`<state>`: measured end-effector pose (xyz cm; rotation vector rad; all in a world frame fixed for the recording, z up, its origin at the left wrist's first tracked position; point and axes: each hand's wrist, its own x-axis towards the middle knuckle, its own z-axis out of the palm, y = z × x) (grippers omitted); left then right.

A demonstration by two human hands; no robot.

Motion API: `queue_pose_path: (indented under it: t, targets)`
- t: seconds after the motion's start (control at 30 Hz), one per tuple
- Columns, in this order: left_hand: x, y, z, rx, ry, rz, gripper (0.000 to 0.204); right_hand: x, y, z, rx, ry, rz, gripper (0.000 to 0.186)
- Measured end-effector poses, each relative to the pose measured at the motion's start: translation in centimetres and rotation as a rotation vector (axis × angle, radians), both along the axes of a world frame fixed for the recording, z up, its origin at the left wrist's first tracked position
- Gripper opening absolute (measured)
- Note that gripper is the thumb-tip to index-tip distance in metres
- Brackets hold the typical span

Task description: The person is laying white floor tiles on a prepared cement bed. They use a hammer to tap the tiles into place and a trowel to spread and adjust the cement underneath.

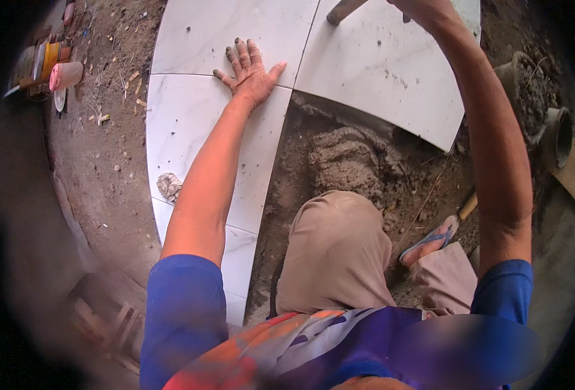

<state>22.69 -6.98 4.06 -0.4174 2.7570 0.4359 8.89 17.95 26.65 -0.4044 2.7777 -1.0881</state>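
Observation:
My left hand (247,77) lies flat with fingers spread on white marble-patterned floor tiles (216,143), beside the joint between two of them. My right hand (424,8) is at the upper edge, partly cut off, above another white tile (391,71). Its fingers look curled. Close by, a grey round-ended tool (347,9) slants down onto that tile; its other end and the grip on it are out of view. Below the tile's near edge, a heap of wet grey mortar (349,159) lies on bare soil. Small crumbs dot the tiles.
Buckets with mortar residue (528,91) stand at the right, near a wooden handle (469,207). A crumpled rag-like lump (169,186) sits on the left tiles. A pink container (66,76) and other items are at the far left. My sandalled foot (430,242) rests on the soil.

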Motion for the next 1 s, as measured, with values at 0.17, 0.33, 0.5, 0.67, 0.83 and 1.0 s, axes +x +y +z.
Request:
queue_pose_path:
  t: [0.17,0.33,0.5,0.67,0.83,1.0]
  targets:
    - [0.4,0.2,-1.0,-0.074,0.057,-0.016,0.114,10.9,8.0,-4.4,-0.297,0.207,-0.296,0.021]
    - [1.9,1.1,-1.3,-0.291,0.240,-0.107,0.132,21.8,11.6,-5.7,-0.292,0.054,-0.591,0.026]
    - [1.1,2.3,0.0,-0.224,0.146,-0.117,0.138,23.3,10.4,-6.0,-0.296,0.055,-0.597,0.017]
    - [1.3,-0.7,0.3,-0.175,-0.003,-0.141,0.139,25.5,11.7,-4.3,-0.142,0.112,-0.607,0.025]
    - [0.4,1.5,1.2,-0.119,-0.107,-0.136,0.130,24.1,15.5,-3.3,-0.015,0.169,-0.638,0.027]
    - [-0.4,10.0,-1.6,-0.218,0.119,-0.284,0.101,23.9,16.5,-2.5,0.034,0.130,-0.634,0.029]
